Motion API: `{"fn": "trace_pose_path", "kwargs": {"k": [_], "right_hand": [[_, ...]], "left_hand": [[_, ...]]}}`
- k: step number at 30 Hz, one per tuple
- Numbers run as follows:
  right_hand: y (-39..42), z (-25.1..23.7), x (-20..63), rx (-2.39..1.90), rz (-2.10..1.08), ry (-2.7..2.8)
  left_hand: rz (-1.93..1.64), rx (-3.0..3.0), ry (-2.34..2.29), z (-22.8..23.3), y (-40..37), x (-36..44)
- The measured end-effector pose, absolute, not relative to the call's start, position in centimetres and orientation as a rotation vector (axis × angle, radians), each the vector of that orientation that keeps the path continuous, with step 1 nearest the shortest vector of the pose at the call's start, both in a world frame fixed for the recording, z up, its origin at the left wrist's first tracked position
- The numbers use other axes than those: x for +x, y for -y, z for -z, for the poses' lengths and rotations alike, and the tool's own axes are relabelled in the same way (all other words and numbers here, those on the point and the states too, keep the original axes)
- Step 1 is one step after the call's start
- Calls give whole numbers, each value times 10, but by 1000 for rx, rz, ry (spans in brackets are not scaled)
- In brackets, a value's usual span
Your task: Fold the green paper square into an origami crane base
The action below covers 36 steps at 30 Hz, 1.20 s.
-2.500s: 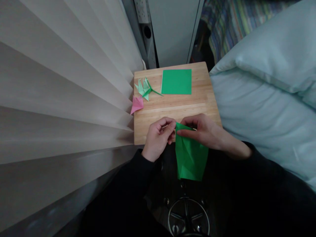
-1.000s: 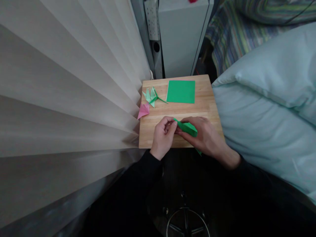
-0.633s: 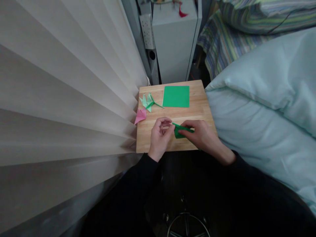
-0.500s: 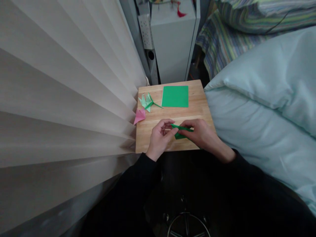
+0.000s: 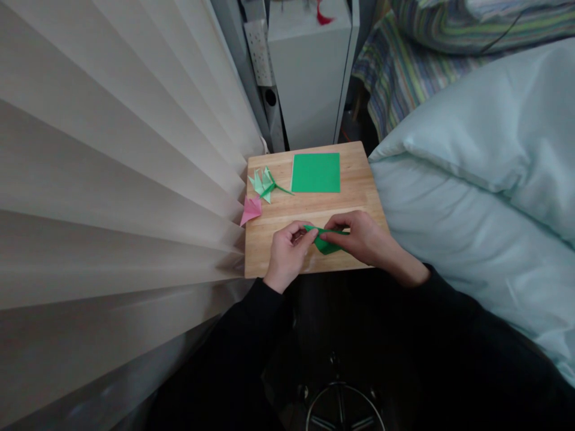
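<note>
Between my two hands is a partly folded piece of green origami paper [image 5: 329,245], held above the near part of a small wooden table [image 5: 283,215]. My left hand [image 5: 288,251] pinches its left end between thumb and fingers. On its upper edge, my right hand [image 5: 362,236] grips with thumb and forefinger, covering the right end. Farther back lies a flat stack of green square paper [image 5: 315,173]. Folded green paper pieces [image 5: 268,184], light and dark, rest at the table's left side, with a pink folded paper piece [image 5: 251,208] just nearer to me.
A pleated pale curtain [image 5: 157,179] runs along the table's left edge. Behind the table stands a white cabinet [image 5: 309,90]. A bed with a light blue duvet [image 5: 458,167] borders the right side. Below the table, a round metal chair base [image 5: 344,389] shows.
Both hands still hold the green paper. Its lower part now shows as a wider flap, and the fingers have shifted slightly along the edge. The whole view has moved a little.
</note>
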State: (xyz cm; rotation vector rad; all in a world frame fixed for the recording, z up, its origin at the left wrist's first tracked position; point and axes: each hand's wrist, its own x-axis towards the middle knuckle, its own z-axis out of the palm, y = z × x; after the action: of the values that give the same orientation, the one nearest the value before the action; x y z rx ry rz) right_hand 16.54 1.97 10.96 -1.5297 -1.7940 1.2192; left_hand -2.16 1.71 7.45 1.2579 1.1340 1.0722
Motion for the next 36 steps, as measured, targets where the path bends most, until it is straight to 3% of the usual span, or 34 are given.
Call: {"fn": "trace_pose_path", "kwargs": {"k": [36], "right_hand": [[-19, -115, 170, -1415, -1273, 1794]], "left_hand": [[-1173, 1202, -1161, -86, -17, -31]]}}
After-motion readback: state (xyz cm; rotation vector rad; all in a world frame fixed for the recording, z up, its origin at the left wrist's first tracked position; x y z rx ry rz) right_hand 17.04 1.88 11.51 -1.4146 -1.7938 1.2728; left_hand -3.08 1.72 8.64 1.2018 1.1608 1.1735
